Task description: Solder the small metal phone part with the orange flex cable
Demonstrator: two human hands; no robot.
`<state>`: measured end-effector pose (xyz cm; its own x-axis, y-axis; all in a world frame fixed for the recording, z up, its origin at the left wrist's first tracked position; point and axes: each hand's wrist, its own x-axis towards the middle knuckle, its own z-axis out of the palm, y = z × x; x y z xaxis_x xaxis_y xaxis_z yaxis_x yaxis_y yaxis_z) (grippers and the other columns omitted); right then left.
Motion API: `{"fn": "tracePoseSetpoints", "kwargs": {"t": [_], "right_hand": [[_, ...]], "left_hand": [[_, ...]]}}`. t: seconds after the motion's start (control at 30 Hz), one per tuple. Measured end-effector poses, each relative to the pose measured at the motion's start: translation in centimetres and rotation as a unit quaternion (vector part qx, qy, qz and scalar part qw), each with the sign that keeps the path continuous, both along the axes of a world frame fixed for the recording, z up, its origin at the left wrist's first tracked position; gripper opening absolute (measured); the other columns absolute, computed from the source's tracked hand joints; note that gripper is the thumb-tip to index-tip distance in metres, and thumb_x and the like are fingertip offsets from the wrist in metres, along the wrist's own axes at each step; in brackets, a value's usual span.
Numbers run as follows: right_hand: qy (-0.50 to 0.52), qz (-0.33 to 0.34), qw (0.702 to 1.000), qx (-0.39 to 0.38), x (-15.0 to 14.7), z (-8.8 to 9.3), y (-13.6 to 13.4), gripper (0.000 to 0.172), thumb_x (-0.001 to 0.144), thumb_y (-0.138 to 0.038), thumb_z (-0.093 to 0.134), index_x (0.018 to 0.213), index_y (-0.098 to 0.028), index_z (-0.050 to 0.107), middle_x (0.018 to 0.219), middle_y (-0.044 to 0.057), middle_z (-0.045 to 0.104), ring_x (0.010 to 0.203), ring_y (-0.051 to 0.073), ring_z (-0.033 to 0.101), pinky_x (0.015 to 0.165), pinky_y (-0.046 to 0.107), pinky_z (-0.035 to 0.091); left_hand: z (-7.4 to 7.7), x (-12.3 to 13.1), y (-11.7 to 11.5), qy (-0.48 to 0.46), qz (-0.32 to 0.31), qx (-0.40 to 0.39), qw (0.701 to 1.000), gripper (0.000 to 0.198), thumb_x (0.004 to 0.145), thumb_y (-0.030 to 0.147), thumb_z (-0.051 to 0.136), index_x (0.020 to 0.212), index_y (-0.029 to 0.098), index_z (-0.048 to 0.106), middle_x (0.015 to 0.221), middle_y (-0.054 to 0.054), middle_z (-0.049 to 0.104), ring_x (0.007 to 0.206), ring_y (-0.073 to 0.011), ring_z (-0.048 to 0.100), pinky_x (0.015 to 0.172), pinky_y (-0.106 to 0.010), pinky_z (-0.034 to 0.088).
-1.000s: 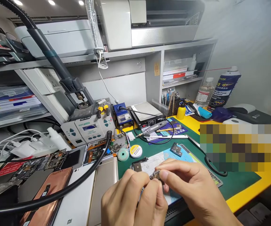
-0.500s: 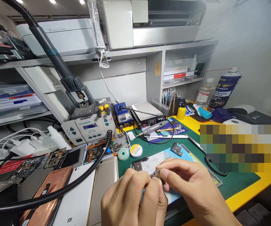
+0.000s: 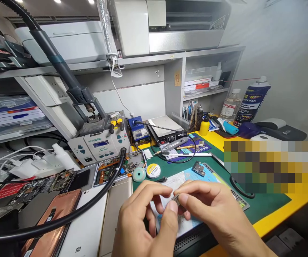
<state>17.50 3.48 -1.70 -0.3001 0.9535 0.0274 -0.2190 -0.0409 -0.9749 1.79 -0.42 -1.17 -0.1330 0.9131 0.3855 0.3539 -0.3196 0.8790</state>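
Note:
My right hand (image 3: 213, 207) is closed in a pinch, with a small grey metallic part (image 3: 175, 197) between thumb and forefinger. Close beside it, my left hand (image 3: 145, 217) has its thumb and forefinger apart, their tips near the part; whether they touch it I cannot tell. Both hands are above a white and light-blue printed sheet (image 3: 182, 180). On that sheet's far right corner lies a small dark phone module (image 3: 198, 169). Another dark piece (image 3: 162, 179) shows just beyond my left fingers, partly hidden by them.
A green mat (image 3: 266, 205) covers the yellow bench. Phones such as a white one (image 3: 88, 228) lie left, crossed by a thick black hose (image 3: 100, 200). A hot-air station (image 3: 100, 144), a soldering iron (image 3: 170, 146) and a spray can (image 3: 253, 103) stand or lie farther back.
My left fingers have opened away from the small part they were closed around. My right hand keeps its pinch. The view has shifted slightly.

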Motion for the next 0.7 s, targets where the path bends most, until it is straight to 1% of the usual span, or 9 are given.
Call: {"fn": "tracePoseSetpoints", "kwargs": {"t": [0.07, 0.1, 0.17, 0.23, 0.33, 0.4, 0.5, 0.6, 0.7], "right_hand": [[-0.01, 0.006, 1.0, 0.0, 0.0, 0.1, 0.0, 0.03, 0.077, -0.049, 0.09, 0.084, -0.02, 0.088, 0.066, 0.003, 0.073, 0.061, 0.015, 0.061, 0.06, 0.025, 0.055], [-0.015, 0.006, 1.0, 0.0, 0.0, 0.2, 0.0, 0.035, 0.076, -0.053, 0.089, 0.085, -0.019, 0.088, 0.064, 0.004, 0.072, 0.061, 0.016, 0.062, 0.06, 0.027, 0.055], [-0.02, 0.002, 1.0, 0.0, 0.0, 0.2, 0.0, 0.045, 0.075, -0.06, 0.087, 0.09, -0.018, 0.088, 0.064, 0.004, 0.071, 0.062, 0.018, 0.064, 0.06, 0.029, 0.056], [-0.028, -0.002, 1.0, 0.003, 0.0, 0.3, 0.1, 0.052, 0.074, -0.066, 0.085, 0.093, -0.017, 0.088, 0.065, 0.005, 0.071, 0.063, 0.019, 0.065, 0.06, 0.031, 0.057], [-0.046, -0.006, 0.999, 0.011, -0.1, 0.5, 0.3, 0.056, 0.074, -0.069, 0.084, 0.096, -0.017, 0.088, 0.065, 0.005, 0.072, 0.065, 0.02, 0.066, 0.061, 0.031, 0.057], [-0.05, 0.0, 0.999, 0.006, 0.0, 0.5, 0.4, 0.055, 0.074, -0.068, 0.084, 0.096, -0.017, 0.088, 0.065, 0.005, 0.072, 0.064, 0.02, 0.066, 0.061, 0.031, 0.057], [-0.032, 0.04, 0.998, -0.022, 0.2, 0.4, 0.5, 0.048, 0.077, -0.062, 0.085, 0.094, -0.018, 0.088, 0.065, 0.004, 0.072, 0.062, 0.018, 0.065, 0.061, 0.03, 0.056], [-0.013, 0.072, 0.996, -0.041, 0.5, 0.0, 0.6, 0.034, 0.083, -0.051, 0.085, 0.095, -0.019, 0.089, 0.066, 0.003, 0.073, 0.061, 0.014, 0.062, 0.062, 0.027, 0.055], [-0.004, 0.082, 0.996, -0.045, 0.7, -0.3, 0.7, 0.028, 0.089, -0.046, 0.082, 0.099, -0.021, 0.089, 0.067, 0.002, 0.074, 0.061, 0.012, 0.061, 0.062, 0.025, 0.053]], "left_hand": [[0.1, -0.3, 0.2, -0.071, -0.031, -0.1, 0.992, 0.018, 0.093, 0.039, 0.064, 0.091, 0.024, 0.073, 0.074, -0.001, 0.066, 0.051, -0.0124, 0.044, 0.052, -0.027, 0.046], [0.1, -0.4, 0.3, -0.105, -0.041, -0.135, 0.984, 0.02, 0.091, 0.041, 0.065, 0.09, 0.023, 0.073, 0.07, -0.001, 0.064, 0.05, -0.0115, 0.041, 0.057, -0.029, 0.05], [0.1, -0.5, 0.5, -0.155, -0.047, -0.166, 0.973, 0.024, 0.087, 0.044, 0.069, 0.089, 0.021, 0.073, 0.067, 0.0, 0.063, 0.048, -0.0102, 0.037, 0.063, -0.032, 0.054], [0.3, -0.5, 0.5, -0.165, -0.041, -0.17, 0.971, 0.026, 0.085, 0.046, 0.072, 0.087, 0.02, 0.073, 0.066, 0.0, 0.064, 0.048, -0.0092, 0.037, 0.058, -0.028, 0.048], [1.1, -0.3, 0.6, -0.141, -0.024, -0.191, 0.971, 0.03, 0.08, 0.047, 0.076, 0.084, 0.018, 0.073, 0.064, -0.001, 0.065, 0.048, -0.0075, 0.038, 0.049, -0.022, 0.029], [1.8, -0.2, 0.6, -0.137, -0.011, -0.205, 0.969, 0.032, 0.075, 0.047, 0.08, 0.081, 0.017, 0.074, 0.057, 0.002, 0.059, 0.047, -0.0066, 0.038, 0.047, -0.021, 0.023], [2.2, -0.3, 0.6, -0.144, -0.01, -0.2, 0.969, 0.031, 0.074, 0.047, 0.081, 0.075, 0.018, 0.073, 0.051, 0.005, 0.05, 0.046, -0.0071, 0.038, 0.046, -0.021, 0.025], [2.1, -0.7, 0.8, -0.138, -0.04, -0.202, 0.969, 0.031, 0.078, 0.049, 0.078, 0.07, 0.02, 0.073, 0.051, 0.003, 0.054, 0.045, -0.0087, 0.039, 0.044, -0.023, 0.025], [1.8, -0.9, 0.9, -0.128, -0.051, -0.217, 0.966, 0.032, 0.079, 0.05, 0.077, 0.068, 0.02, 0.073, 0.05, 0.002, 0.053, 0.043, -0.0089, 0.039, 0.042, -0.023, 0.022]]}}
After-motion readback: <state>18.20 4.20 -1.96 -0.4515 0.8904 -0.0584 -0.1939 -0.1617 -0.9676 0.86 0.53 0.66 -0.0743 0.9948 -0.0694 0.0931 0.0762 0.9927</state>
